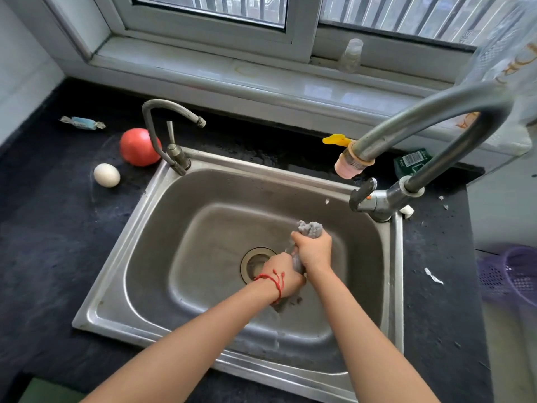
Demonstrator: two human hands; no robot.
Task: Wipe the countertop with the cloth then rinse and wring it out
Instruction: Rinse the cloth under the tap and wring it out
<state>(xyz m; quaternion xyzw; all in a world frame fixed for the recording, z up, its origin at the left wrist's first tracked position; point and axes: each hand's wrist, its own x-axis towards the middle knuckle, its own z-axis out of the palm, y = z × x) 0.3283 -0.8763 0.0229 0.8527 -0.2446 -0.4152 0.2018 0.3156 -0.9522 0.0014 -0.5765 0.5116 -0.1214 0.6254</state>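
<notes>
A grey cloth (310, 228) is bunched into a twisted roll over the steel sink (139, 228), just right of the drain (255, 261). My right hand (315, 250) grips its upper part, with a tuft sticking out above the fist. My left hand (283, 276), a red string round its wrist, grips the lower part. The cloth's lower end shows below my left hand. The large tap (436, 117) with a pink nozzle hangs over the sink's far right corner; I see no stream from it. The dark countertop (52, 242) surrounds the sink.
A small tap (162, 129) stands at the sink's far left corner. A red tomato (139, 146), a white egg (107, 175) and a wrapped sweet (82, 123) lie on the counter at left. A green packet (412, 161) and paper scraps (433, 276) lie at right. A purple basket (514, 274) stands beyond the counter's right edge.
</notes>
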